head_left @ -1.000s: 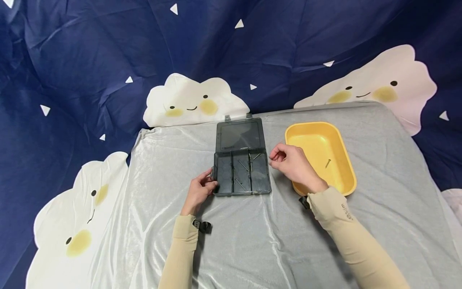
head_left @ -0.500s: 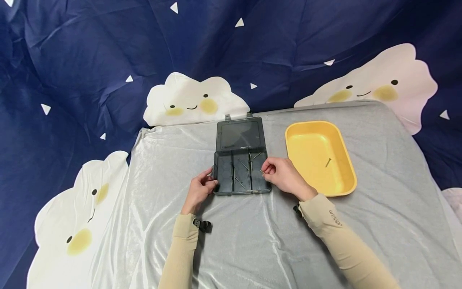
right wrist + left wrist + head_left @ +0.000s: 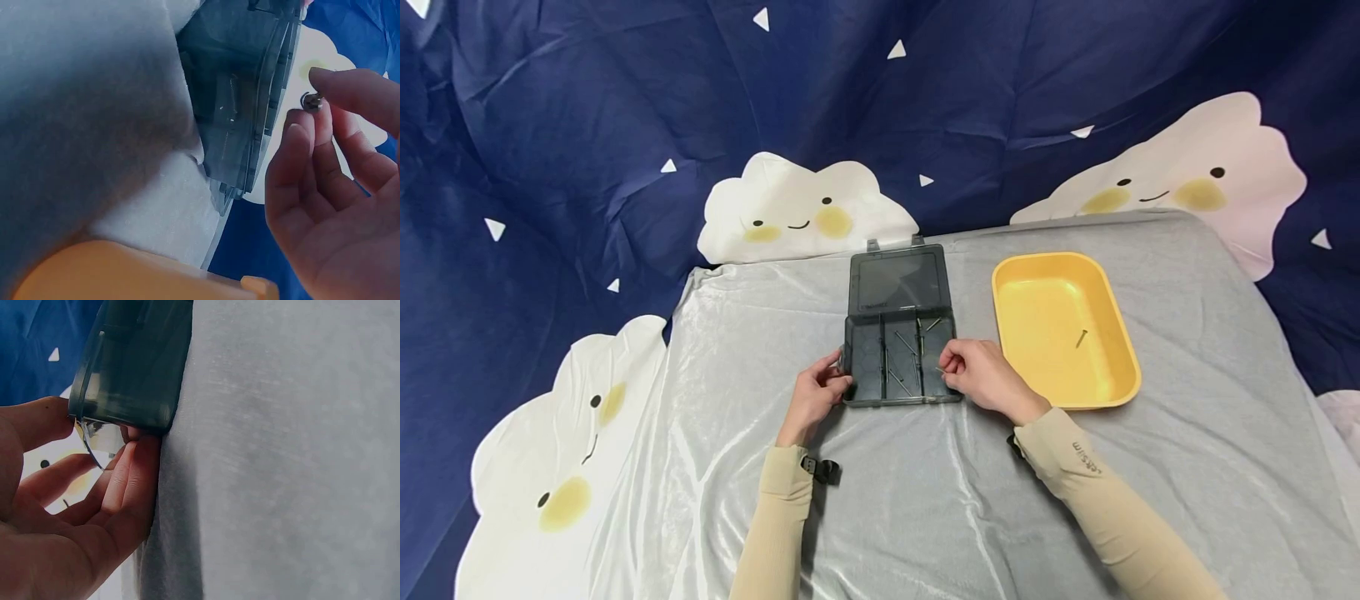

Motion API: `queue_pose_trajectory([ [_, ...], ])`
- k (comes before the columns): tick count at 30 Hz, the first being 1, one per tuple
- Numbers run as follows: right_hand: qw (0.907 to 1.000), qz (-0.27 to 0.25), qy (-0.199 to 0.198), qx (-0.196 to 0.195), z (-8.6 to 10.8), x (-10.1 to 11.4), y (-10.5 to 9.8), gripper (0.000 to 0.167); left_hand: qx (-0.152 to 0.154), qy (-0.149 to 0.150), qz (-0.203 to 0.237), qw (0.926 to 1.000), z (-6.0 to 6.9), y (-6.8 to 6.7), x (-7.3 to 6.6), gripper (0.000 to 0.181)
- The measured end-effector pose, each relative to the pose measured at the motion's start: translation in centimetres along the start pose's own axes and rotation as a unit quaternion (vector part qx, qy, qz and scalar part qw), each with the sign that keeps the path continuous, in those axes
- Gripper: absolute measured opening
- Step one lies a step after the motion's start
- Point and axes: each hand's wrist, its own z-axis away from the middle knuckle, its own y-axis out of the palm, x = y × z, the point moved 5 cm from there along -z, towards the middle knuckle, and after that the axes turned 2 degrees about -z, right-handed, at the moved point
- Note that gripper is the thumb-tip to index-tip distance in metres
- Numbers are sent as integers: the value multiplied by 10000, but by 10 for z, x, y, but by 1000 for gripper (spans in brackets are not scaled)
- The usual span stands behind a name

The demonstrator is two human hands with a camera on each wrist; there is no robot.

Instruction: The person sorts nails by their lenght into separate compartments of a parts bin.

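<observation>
A dark see-through compartment box [image 3: 863, 358] lies on the cloth, its lid [image 3: 898, 282] folded back. My left hand [image 3: 815, 393] holds the box's left side, thumb at the rim and fingers low against the wall in the left wrist view. Several thin metal screws [image 3: 898, 381] lie in the middle and right compartments; none shows in the left one. Over the right compartment, my right hand [image 3: 988, 377] pinches a screw between thumb and fingertips; the round head of this screw [image 3: 310, 102] shows in the right wrist view.
Right of the box stands a yellow tray [image 3: 1123, 367] with one screw [image 3: 1081, 339] in it. Grey cloth [image 3: 880, 492] covers the table, and a dark blue curtain [image 3: 820, 92] with clouds hangs behind.
From beside the yellow tray, my right hand has moved left and toward me, to the box's right compartment, with the pinched screw. The left hand and box stay in place.
</observation>
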Motion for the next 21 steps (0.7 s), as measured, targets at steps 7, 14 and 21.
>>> queue_pose_trajectory([
  [7,9996,196,175,-137,4,0,-15,12,35,16,-4,10000,1,1,-1,57],
  [14,9987,237,209,-412,7,0,-36,9,17,45,12,10000,1,1,-1,58],
  [21,9974,454,247,-499,9,-1,-63,10,12,55,28,10000,2,1,-1,58],
])
